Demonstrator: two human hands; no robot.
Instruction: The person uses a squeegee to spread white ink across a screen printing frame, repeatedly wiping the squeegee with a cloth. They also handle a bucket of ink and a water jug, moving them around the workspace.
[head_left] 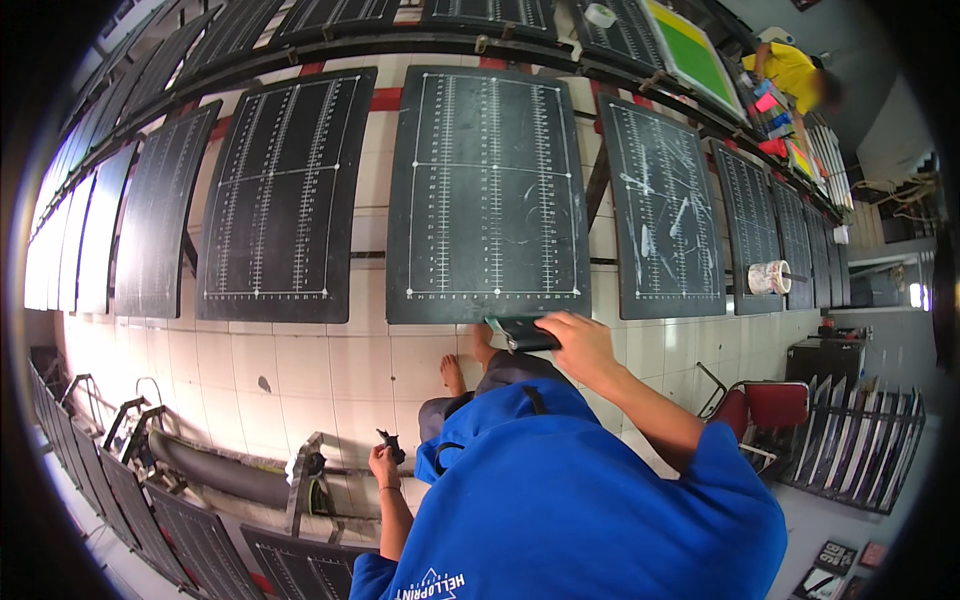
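My right hand grips a black, squared tool with a green edge at its left end; its exact kind is unclear. This tool is just off the near edge of the middle dark printing board, which is marked with white rulers and lines. Lower and to the left, my left hand is closed around a small black thing, too small to name, beside a rack with a grey roll. Both arms are apart from each other, the right one reaching forward.
Similar boards stand in rows, one with white smears. A stained tub sits on a board at right. Farther back, a person in yellow works near a green-and-yellow screen. Red chairs and a frame rack stand at right.
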